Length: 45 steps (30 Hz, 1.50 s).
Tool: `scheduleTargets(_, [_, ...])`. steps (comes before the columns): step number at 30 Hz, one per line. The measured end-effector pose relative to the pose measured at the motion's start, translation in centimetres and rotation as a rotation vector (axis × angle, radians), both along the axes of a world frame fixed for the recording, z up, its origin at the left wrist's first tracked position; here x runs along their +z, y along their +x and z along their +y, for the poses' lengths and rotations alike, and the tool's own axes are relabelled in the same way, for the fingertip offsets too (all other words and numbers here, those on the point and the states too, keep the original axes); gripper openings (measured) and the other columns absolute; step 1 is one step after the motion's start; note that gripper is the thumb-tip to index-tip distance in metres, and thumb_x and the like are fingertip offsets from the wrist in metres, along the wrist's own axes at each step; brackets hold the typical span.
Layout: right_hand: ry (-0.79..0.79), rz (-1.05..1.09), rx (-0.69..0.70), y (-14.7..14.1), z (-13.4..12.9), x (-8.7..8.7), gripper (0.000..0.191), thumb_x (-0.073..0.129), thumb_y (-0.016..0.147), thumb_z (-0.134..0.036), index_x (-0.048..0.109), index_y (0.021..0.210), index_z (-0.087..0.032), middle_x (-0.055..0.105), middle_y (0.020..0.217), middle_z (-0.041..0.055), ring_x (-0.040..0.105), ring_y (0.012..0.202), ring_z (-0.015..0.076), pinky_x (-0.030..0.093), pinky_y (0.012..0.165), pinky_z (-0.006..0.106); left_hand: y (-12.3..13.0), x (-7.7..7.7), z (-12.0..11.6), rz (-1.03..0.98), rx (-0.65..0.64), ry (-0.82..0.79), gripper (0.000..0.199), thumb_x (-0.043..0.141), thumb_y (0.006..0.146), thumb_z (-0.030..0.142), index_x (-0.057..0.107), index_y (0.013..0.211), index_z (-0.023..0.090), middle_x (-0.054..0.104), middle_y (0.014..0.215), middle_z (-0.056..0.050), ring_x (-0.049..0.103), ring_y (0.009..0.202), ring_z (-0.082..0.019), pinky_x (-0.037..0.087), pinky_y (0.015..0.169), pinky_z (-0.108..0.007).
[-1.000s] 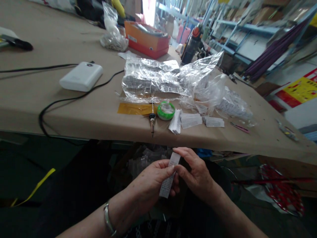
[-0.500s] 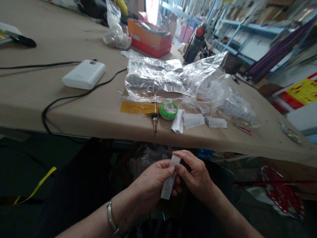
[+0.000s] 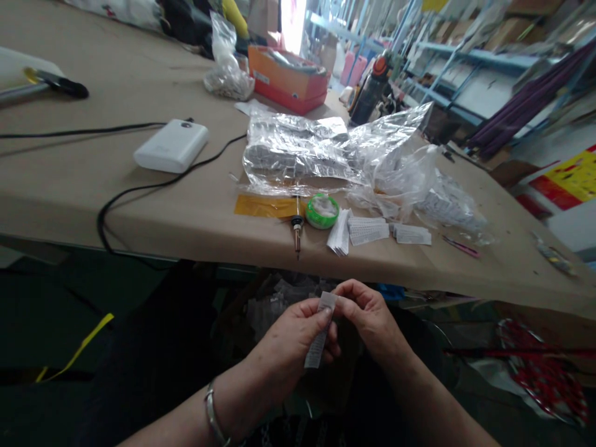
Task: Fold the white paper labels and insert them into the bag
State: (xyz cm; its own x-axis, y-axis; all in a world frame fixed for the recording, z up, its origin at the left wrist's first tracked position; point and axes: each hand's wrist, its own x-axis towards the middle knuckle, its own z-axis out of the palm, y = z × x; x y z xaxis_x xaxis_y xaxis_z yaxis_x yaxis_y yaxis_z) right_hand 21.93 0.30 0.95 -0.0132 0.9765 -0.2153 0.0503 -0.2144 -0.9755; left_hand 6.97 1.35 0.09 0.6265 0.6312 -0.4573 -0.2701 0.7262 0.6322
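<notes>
The surface (image 3: pixel 139 214) wears matt brown paper, smooth with faint creases. Across its middle lies a glossy, crinkled clear plastic bag (image 3: pixel 298 152). At left, the power bank (image 3: pixel 172 146) has a smooth white plastic-looking shell. The tape strip (image 3: pixel 265 206) is amber, translucent film with a slight sheen; the round tin (image 3: pixel 322 211) beside it has a bright green rim. At lower centre, the bracelet (image 3: pixel 215 415) is polished, silvery metal, and the printed strip (image 3: pixel 318 341) looks pale and matt.
</notes>
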Motion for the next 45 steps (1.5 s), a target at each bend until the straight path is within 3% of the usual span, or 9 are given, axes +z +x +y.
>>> scheduleTargets(9, [0.021,0.020,0.008,-1.5,1.6,-0.5,0.015,0.063,0.077,-0.030,0.060,0.073,-0.016,0.057,0.063,-0.0020,0.050,0.055,0.0090,0.042,0.053,0.020,-0.9,0.9,0.4,0.156,0.076,0.153,0.026,0.053,0.085,0.037,0.056,0.071,0.015,0.054,0.059,0.001,0.048,0.052,-0.009,0.038,0.051,-0.020])
scheduleTargets(16, [0.147,-0.044,0.026,-3.7,3.7,0.2,0.013,0.061,0.074,-0.029,0.060,0.070,-0.017,0.061,0.072,0.0004,0.054,0.066,0.0121,0.044,0.060,0.023,-2.6,0.6,2.1,0.409,0.293,0.536,0.015,0.058,0.080,0.028,0.067,0.080,0.016,0.066,0.076,-0.002,0.057,0.073,-0.014,0.044,0.067,-0.021])
scheduleTargets(24, [0.226,-0.188,-0.011,-4.6,5.1,0.1,0.015,0.059,0.077,-0.031,0.060,0.073,-0.016,0.058,0.067,-0.0009,0.048,0.059,0.0102,0.040,0.056,0.022,-3.8,0.8,4.2,0.637,0.398,0.773,0.016,0.056,0.082,0.029,0.067,0.081,0.017,0.068,0.071,0.000,0.059,0.065,-0.013,0.045,0.061,-0.021])
scheduleTargets(31, [0.300,-0.308,-0.036,-4.6,5.5,0.3,0.012,0.057,0.077,-0.027,0.059,0.072,-0.017,0.055,0.064,-0.0028,0.047,0.058,0.0098,0.039,0.055,0.021,-3.7,1.1,4.8,0.679,0.407,0.803,0.016,0.055,0.082,0.026,0.067,0.078,0.016,0.067,0.068,-0.001,0.059,0.063,-0.014,0.044,0.059,-0.021])
scheduleTargets(45, [0.351,-0.330,-0.027,-4.5,6.1,-0.1,0.012,0.056,0.079,-0.026,0.059,0.072,-0.018,0.053,0.063,-0.0034,0.047,0.059,0.0105,0.038,0.057,0.021,-3.6,0.4,5.4,0.669,0.419,0.846,0.015,0.056,0.083,0.027,0.066,0.078,0.018,0.066,0.070,0.001,0.058,0.064,-0.013,0.044,0.061,-0.020])
